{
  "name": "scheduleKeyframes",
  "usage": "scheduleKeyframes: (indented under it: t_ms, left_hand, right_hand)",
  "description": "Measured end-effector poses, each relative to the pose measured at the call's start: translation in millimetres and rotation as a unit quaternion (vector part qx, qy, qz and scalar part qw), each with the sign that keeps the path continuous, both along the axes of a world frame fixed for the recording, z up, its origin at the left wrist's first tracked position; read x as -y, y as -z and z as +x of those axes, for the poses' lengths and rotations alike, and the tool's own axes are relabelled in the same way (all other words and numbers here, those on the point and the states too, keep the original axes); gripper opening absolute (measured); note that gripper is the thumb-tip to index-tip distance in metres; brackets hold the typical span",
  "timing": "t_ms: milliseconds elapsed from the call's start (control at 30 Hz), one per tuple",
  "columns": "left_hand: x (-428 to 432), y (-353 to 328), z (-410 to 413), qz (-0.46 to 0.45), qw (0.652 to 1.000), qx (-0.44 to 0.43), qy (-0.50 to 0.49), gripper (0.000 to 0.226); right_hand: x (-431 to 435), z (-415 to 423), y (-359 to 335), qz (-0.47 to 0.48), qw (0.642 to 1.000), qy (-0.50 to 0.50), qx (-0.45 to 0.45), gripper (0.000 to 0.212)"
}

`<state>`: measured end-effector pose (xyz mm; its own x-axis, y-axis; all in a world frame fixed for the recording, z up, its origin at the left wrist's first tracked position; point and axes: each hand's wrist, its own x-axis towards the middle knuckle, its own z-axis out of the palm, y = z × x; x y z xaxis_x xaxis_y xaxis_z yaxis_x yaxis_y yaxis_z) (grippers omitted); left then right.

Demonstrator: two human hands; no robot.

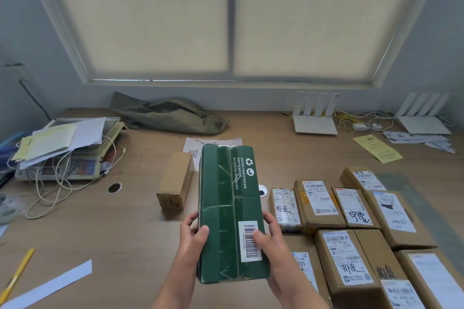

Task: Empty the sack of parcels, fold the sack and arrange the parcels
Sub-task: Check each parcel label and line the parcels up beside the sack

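Note:
Both my hands hold a long dark green box above the middle of the table, its barcode label facing up. My left hand grips its near left edge, thumb on top. My right hand grips the near right edge, thumb beside the barcode. A plain brown carton lies on the table just left of the green box. Several labelled brown parcels sit in rows at the right. The olive-green sack lies crumpled and flat at the back of the table under the window.
A weighing scale covered with papers and cables sits at the left. Two white routers with cables stand at the back right. A yellow leaflet, a white sheet, a paper strip and a yellow pen lie on the table.

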<state>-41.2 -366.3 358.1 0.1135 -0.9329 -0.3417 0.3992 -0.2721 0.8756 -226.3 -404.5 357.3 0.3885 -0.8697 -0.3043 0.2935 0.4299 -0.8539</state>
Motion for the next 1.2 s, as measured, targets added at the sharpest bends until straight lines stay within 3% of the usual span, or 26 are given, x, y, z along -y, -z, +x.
scheduleKeyframes:
  t_ms: [100, 233, 300, 367, 533, 633, 767, 833, 1200]
  left_hand:
    - [0, -7, 0, -0.014, 0.999, -0.019, 0.028, 0.081]
    - [2, -16, -4, -0.026, 0.999, -0.019, 0.031, 0.058]
    - [3, -15, -4, -0.026, 0.999, -0.007, 0.018, 0.04]
    - [5, -15, -5, -0.023, 1.0, 0.015, -0.006, 0.033]
    - [9, -14, -5, -0.018, 0.996, 0.077, -0.037, 0.053]
    - [5, -14, -13, -0.037, 0.997, 0.067, -0.014, 0.033]
    - [-2, -13, -17, -0.088, 0.994, 0.049, 0.048, 0.084]
    - [-2, -11, -17, -0.102, 0.992, 0.034, 0.065, 0.096]
    - [17, 0, -13, -0.111, 0.989, 0.043, 0.093, 0.078]
  right_hand:
    - [1, -5, -6, -0.021, 1.0, -0.008, -0.012, 0.056]
    - [2, -9, -10, -0.049, 0.996, -0.013, -0.067, 0.09]
    - [4, -14, -10, -0.046, 0.997, 0.004, -0.058, 0.081]
    - [4, -19, -13, -0.048, 0.997, 0.002, -0.053, 0.057]
    - [2, -24, -15, -0.04, 0.997, 0.026, -0.06, 0.033]
    - [0, -21, -18, -0.013, 1.0, 0.028, -0.002, 0.038]
    - [-3, -20, -23, -0.011, 0.999, 0.008, 0.031, 0.05]
    - [-4, -20, -22, -0.013, 0.999, 0.007, 0.033, 0.053]
    - [2, -12, -13, -0.04, 0.999, 0.023, 0.019, 0.057]
